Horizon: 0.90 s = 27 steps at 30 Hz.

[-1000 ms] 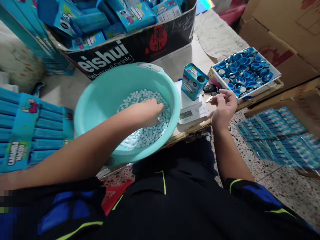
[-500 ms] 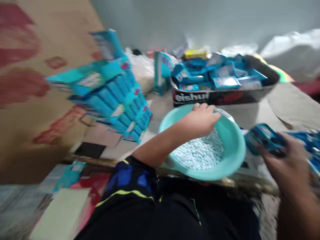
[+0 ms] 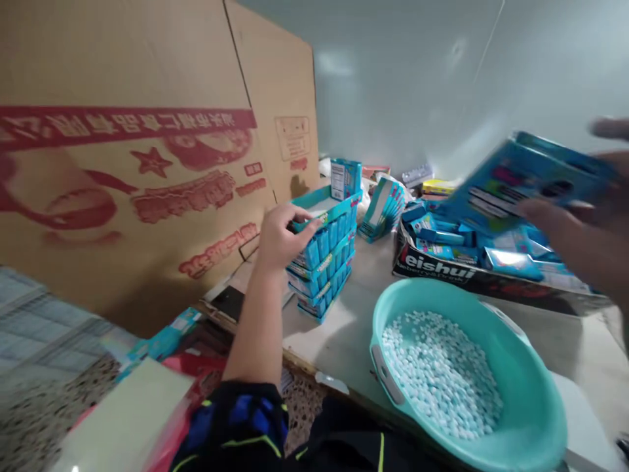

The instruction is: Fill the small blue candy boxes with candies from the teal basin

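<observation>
My left hand [image 3: 287, 239] is closed on the near rim of the top blue display box [image 3: 339, 210], thumb outside and fingers over the edge. That box tops a stack of similar boxes [image 3: 322, 285], their fronts lined with small blue packs. One blue pack [image 3: 345, 178] stands upright at its far end. At the right, my right hand [image 3: 584, 229] grips a printed blue box [image 3: 521, 180] in the air, partly blurred. Beneath it is an open black carton [image 3: 432, 267] full of loose blue packs [image 3: 508, 262].
A turquoise basin [image 3: 538, 393] holding small pale-blue pellets [image 3: 442, 373] sits at the table's front edge. A large brown cardboard box [image 3: 196, 78] rises on the left. Another blue display box [image 3: 381, 206] leans behind the stack. Below left lies a pale flat stack [image 3: 132, 416].
The view has swung left. My left hand has gone from over the basin to the top display box. My right hand has raised the blue box from beside the basin. The stack now appears upright.
</observation>
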### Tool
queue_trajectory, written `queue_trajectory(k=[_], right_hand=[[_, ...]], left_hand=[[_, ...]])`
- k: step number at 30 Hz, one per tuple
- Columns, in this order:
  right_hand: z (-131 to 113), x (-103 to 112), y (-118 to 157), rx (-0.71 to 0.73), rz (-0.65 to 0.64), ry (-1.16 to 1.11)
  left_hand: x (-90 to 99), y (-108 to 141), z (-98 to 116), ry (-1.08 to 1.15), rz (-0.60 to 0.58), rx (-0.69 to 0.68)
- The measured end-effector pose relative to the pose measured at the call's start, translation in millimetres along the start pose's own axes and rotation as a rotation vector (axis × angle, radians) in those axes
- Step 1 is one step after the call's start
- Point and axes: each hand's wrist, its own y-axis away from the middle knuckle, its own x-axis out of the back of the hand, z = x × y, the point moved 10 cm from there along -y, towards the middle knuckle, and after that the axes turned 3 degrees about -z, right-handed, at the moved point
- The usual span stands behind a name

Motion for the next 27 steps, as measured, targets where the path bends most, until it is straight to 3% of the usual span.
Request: queue_trajectory(k=[1,3,5,8,10,14,22,27], right_hand=[[-19,-34,-22,0.012,-0.103,-0.042],[-57,-96,-56,0.136,-0.193,-0.185],[-76,-158,-75,0.241,-0.261,-0.187],[-81,-239,-80,0.422,-0.358,-0.103],[-72,-272,-80,0.465,-0.362,-0.027],[-60,-292,-88,0.504,-0.27,0.057],[-64,-310,-81,0.589,-0.303,0.223],[-58,-318,-73,0.565,-0.284,0.289]], left_hand=[[-0.9,4,-3,0.003,0.044,-0.01],[-1.8,13,-1,-0.02,0.092,-0.042],[-2.7,21,6,-0.076,0.086,-0.081],[-3.1,27,15,-0.167,0.072,-0.149],[-2.4,28,14,-0.17,0.097,-0.173],[-3.2,25,8,-0.116,0.157,-0.173],[-1.5,25,14,-0.072,0.226,-0.18],[1.3,26,13,-0.126,0.272,-0.139]])
